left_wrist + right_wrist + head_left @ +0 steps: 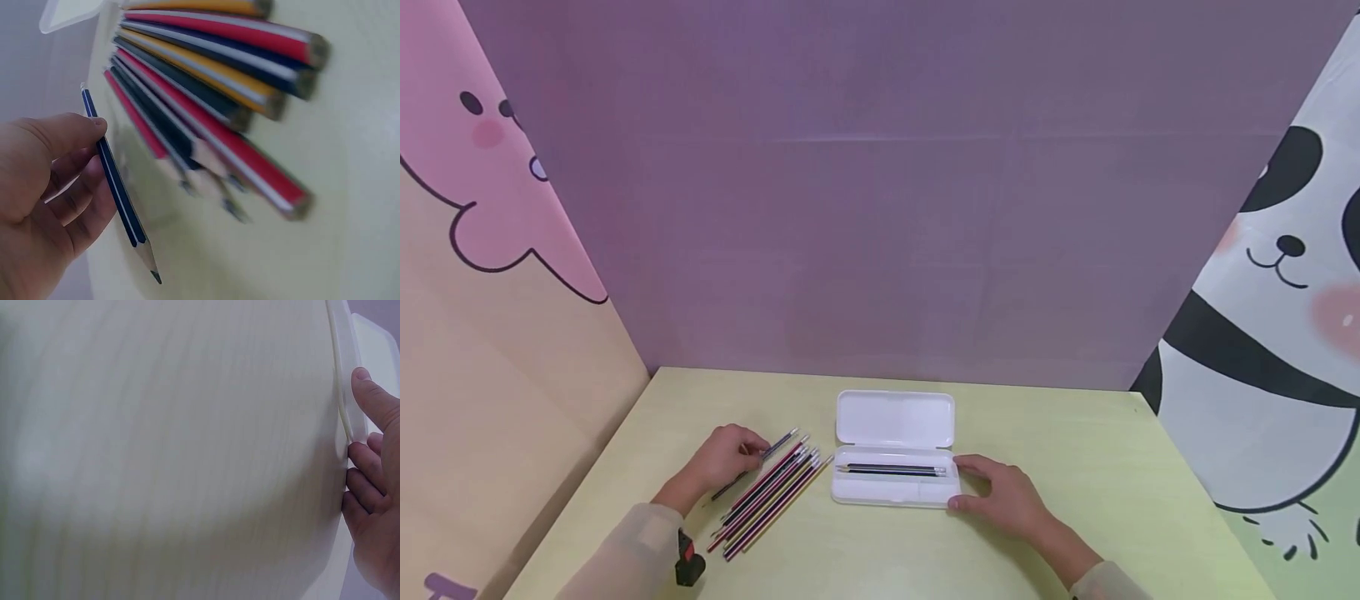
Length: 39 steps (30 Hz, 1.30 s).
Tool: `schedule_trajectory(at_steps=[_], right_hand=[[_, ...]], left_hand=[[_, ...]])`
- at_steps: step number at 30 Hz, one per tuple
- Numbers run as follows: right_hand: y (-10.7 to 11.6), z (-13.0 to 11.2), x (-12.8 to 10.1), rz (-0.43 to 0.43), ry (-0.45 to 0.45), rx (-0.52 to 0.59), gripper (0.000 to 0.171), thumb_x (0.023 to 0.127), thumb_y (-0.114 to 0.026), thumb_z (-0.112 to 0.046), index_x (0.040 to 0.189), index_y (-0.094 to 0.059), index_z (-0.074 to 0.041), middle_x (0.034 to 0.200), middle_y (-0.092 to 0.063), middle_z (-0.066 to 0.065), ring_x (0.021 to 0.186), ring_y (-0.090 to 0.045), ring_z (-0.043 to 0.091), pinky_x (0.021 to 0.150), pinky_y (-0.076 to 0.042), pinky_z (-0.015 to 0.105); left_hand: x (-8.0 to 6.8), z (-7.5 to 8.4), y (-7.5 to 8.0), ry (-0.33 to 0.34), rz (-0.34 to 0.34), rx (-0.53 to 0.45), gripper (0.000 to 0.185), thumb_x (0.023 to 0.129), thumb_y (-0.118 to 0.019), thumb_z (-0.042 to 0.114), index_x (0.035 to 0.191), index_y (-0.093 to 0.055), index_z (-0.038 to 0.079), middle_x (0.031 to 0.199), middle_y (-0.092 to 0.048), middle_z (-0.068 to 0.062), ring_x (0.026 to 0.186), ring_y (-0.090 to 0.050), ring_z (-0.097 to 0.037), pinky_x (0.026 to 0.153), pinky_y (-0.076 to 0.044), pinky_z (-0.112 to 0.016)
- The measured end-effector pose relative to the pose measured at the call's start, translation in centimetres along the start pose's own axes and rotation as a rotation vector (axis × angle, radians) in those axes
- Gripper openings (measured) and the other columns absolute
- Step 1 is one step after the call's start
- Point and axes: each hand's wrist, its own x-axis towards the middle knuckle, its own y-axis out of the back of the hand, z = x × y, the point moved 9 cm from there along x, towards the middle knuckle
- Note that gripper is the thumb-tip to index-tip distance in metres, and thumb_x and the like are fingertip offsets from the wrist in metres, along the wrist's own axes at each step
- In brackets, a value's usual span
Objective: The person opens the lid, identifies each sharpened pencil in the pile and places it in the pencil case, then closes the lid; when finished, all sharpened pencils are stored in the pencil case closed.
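So far, judging by how things lie, the packing of pencils is only begun. Toward the left edge of the desk (pixel 1075 467), the left hand (pixel 724 459) pinches one blue pencil (pixel 114 178) between thumb and curled fingers, its sharpened tip pointing back toward the near edge. Just right of that hand lies the loose row of pencils (pixel 771 498), fanned diagonally on the desk top, red, yellow and dark barrels side by side and touching; roughly seven or eight are left there, though the exact count is hard to read. In the middle of the desk stands the white pencil case (pixel 895 486), its lid (pixel 895 419) thrown open toward the far edge. Two dark pencils (pixel 891 470) already lie lengthwise in its tray. At the case's right end the right hand (pixel 1003 498) steadies it, thumb on the rim and curled fingers against the end wall, so it grips the case rather than lying flat.

Much is unclear. The left wrist view blurs the row's ends and crops the case to a corner. The right wrist view is nearly all blurred desk top, with only the case's rim and the fingers (pixel 362 465) at the right margin. Whether the tray has a divider is hard to tell. A small black and red object (pixel 687 563) by the left sleeve cannot be identified.
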Motion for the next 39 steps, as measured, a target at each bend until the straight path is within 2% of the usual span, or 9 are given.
schedule_trajectory(at_steps=[6, 12, 15, 22, 30, 35, 39], right_hand=[[0.1, 0.0, 0.0, 0.005, -0.002, 0.001, 0.067, 0.073, -0.089, -0.05, 0.131, -0.07, -0.024, 0.129, -0.072, -0.002, 0.125, -0.064, 0.032, 0.105, -0.048, 0.053], [0.0, 0.2, 0.0, 0.004, -0.003, 0.002, 0.067, 0.073, -0.089, -0.05, 0.131, -0.07, -0.024, 0.128, -0.072, -0.002, 0.125, -0.064, 0.032, 0.104, -0.048, 0.053], [0.0, 0.2, 0.0, 0.004, 0.0, -0.003, 0.066, 0.073, -0.089, -0.05, 0.131, -0.07, -0.024, 0.128, -0.073, -0.001, 0.124, -0.065, 0.032, 0.104, -0.048, 0.053], [-0.1, 0.3, 0.1, 0.004, 0.0, -0.012, 0.066, 0.074, -0.088, -0.051, 0.131, -0.07, -0.025, 0.128, -0.072, -0.001, 0.125, -0.064, 0.031, 0.105, -0.048, 0.052], [-0.1, 0.2, 0.0, 0.008, 0.004, -0.007, 0.067, 0.074, -0.089, -0.05, 0.132, -0.069, -0.023, 0.129, -0.072, 0.0, 0.125, -0.064, 0.032, 0.105, -0.048, 0.053], [0.0, 0.2, -0.1, 0.011, -0.005, -0.015, 0.067, 0.073, -0.089, -0.049, 0.132, -0.069, -0.024, 0.129, -0.072, -0.001, 0.125, -0.064, 0.032, 0.105, -0.048, 0.053], [0.0, 0.1, -0.1, 0.012, -0.012, -0.006, 0.066, 0.073, -0.089, -0.048, 0.131, -0.07, -0.024, 0.129, -0.072, -0.002, 0.125, -0.064, 0.032, 0.105, -0.047, 0.053]], left_hand=[[0.8, 2.4, 0.9, -0.034, -0.007, -0.027, 0.019, 0.093, -0.071, 0.005, 0.111, -0.078, 0.005, 0.091, -0.069, -0.001, 0.077, -0.057, -0.015, 0.062, -0.051, -0.028], [2.3, 5.4, 0.5, -0.076, -0.025, -0.051, 0.019, 0.095, -0.071, 0.008, 0.112, -0.079, 0.008, 0.095, -0.072, -0.001, 0.08, -0.06, -0.014, 0.068, -0.053, -0.027], [3.2, 6.9, -0.3, -0.071, -0.04, -0.059, 0.018, 0.095, -0.071, 0.008, 0.111, -0.079, 0.01, 0.095, -0.073, 0.001, 0.081, -0.06, -0.014, 0.071, -0.053, -0.027], [5.4, 11.0, -2.3, -0.146, -0.101, -0.11, 0.02, 0.094, -0.072, 0.006, 0.112, -0.08, 0.011, 0.1, -0.076, 0.0, 0.082, -0.062, -0.013, 0.073, -0.053, -0.028], [7.7, 15.0, -5.4, -0.182, -0.158, -0.137, 0.02, 0.094, -0.073, 0.008, 0.111, -0.081, 0.014, 0.104, -0.076, 0.002, 0.085, -0.064, -0.012, 0.075, -0.055, -0.027], [8.5, 16.4, -7.4, -0.194, -0.174, -0.135, 0.019, 0.092, -0.076, 0.007, 0.107, -0.082, 0.015, 0.099, -0.076, 0.005, 0.082, -0.064, -0.011, 0.073, -0.054, -0.027], [8.7, 16.9, -8.8, -0.199, -0.186, -0.14, 0.018, 0.09, -0.077, 0.004, 0.104, -0.082, 0.013, 0.094, -0.076, 0.002, 0.079, -0.064, -0.01, 0.072, -0.053, -0.027]])
